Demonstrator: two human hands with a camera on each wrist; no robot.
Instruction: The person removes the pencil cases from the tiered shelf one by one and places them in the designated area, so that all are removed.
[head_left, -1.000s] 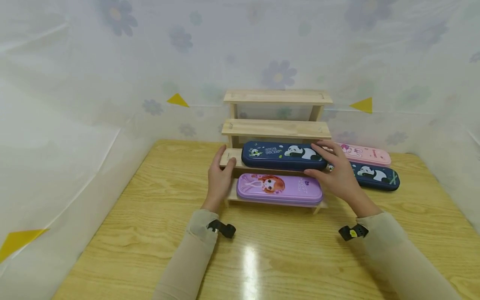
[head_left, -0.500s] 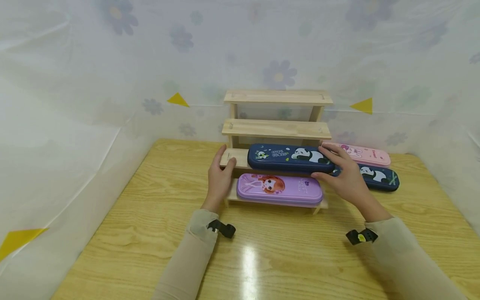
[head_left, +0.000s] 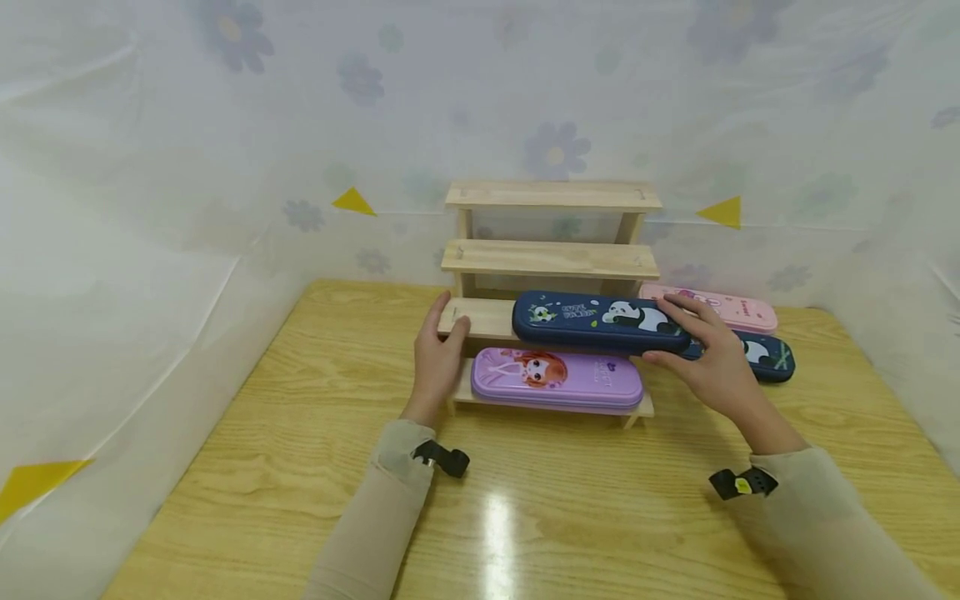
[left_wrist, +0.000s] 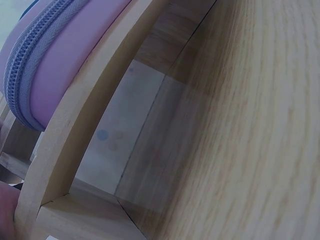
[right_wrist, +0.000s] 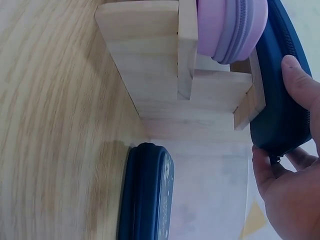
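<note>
A stepped wooden display stand [head_left: 480, 318] stands on the table. My left hand [head_left: 437, 367] holds it at the left end of the second step from the bottom, thumb over the front; the left wrist view shows only a sliver of that hand. My right hand [head_left: 712, 358] grips the right end of a navy panda pencil case [head_left: 570, 321], thumb in front, fingers behind. That case lies along the second step, its right end jutting past the stand, as the right wrist view shows. On the bottom step below lies a purple pencil case [head_left: 558, 379] with a girl's picture.
Right of the stand, another navy panda pencil case [head_left: 780, 358] lies on the table [head_left: 300, 467], partly behind my right hand. Beyond it is a pink pencil case [head_left: 753, 315]. A flowered white curtain [head_left: 375, 125] encloses the back and sides.
My right hand and the navy pencil case have moved to the right along the second step, baring more of its left part. The left hand has stayed in place on the stand.
</note>
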